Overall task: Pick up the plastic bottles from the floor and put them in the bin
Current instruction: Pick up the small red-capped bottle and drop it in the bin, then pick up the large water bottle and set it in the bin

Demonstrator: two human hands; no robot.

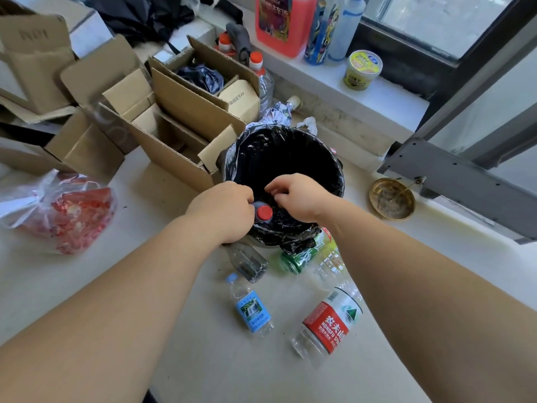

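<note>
The left hand (225,212) held a red-capped plastic bottle (263,213) over the round black-lined bin (334,170); the right hand (296,196) was loosely curled, empty. Four bottles (one green) lay beside the bin.

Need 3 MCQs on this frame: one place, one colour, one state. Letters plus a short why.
1. Where is the red-capped bottle?
A. over the bin's near rim
B. on the sill
C. in a box

2. Label colour of the small bottle lying nearest the left arm?
A. red
B. blue
C. yellow

3. What is the left hand doing?
A. flat on the floor
B. hanging empty
C. gripping the red-capped bottle

Answers:
1 A, the cap sits above the black liner at the rim.
2 B, its label is blue.
3 C, the fingers wrap the bottle below its cap.
</note>
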